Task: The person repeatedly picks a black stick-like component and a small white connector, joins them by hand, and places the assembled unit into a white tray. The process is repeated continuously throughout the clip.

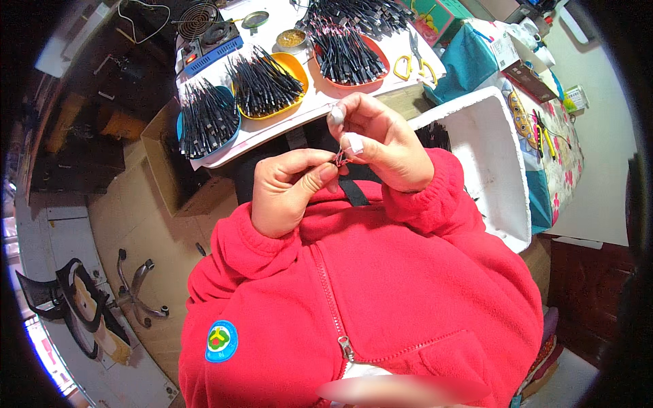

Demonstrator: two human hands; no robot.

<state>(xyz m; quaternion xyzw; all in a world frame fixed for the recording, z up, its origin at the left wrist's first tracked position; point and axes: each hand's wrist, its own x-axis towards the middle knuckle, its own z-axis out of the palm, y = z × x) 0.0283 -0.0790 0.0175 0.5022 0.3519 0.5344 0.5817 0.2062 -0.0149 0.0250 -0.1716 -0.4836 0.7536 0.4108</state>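
Note:
Both my hands are raised close together in front of my chest. My left hand (289, 187) pinches a small bunch of thin reddish wires (341, 159) between thumb and forefinger. Just right of it, my right hand (391, 146) has its fingers curled, with a gap between forefinger and thumb. White wrapping covers the tips of that thumb and forefinger. The right thumb is beside the wires; whether it touches them I cannot tell. A dark strip (354, 193) shows below the hands against the red jacket; whether it joins the wires is unclear.
On the white table (224, 158) stand blue (236, 129), yellow (296, 68) and red (381, 53) trays of black cables. Yellow-handled scissors (416, 64), a round tin (291, 39) and a blue device (214, 56) lie there too. A white foam box (500, 163) is at my right.

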